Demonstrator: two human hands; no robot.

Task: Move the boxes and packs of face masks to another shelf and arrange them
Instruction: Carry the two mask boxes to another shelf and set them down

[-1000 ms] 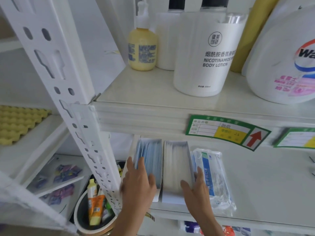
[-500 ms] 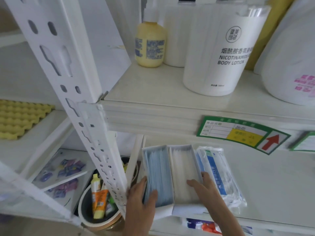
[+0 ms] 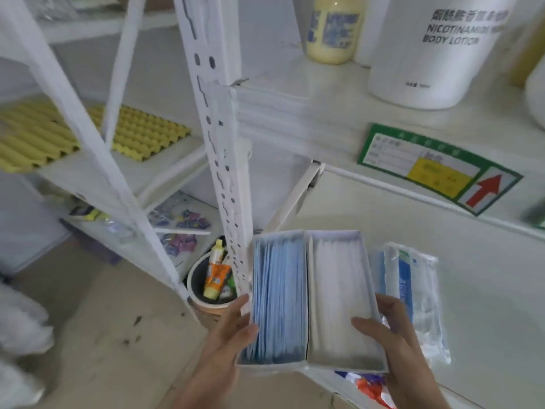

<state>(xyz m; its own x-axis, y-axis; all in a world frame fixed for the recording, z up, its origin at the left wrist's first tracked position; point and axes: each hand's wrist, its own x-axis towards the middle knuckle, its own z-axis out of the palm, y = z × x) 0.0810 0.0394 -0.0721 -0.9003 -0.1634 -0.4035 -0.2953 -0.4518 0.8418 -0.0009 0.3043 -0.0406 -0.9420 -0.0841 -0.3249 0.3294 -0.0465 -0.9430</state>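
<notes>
Boxes point(image 3: 309, 296) now jut past the shelf point(image 3: 486, 276) edge — pulled out together, left hand point(image 3: 233, 335) and right hand point(image 3: 392, 338) gripping their outer sides — lift-off comes next.

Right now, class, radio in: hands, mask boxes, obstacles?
Left hand grips blue box. Right hand grips white box. Pack on shelf. Post close left.
</notes>
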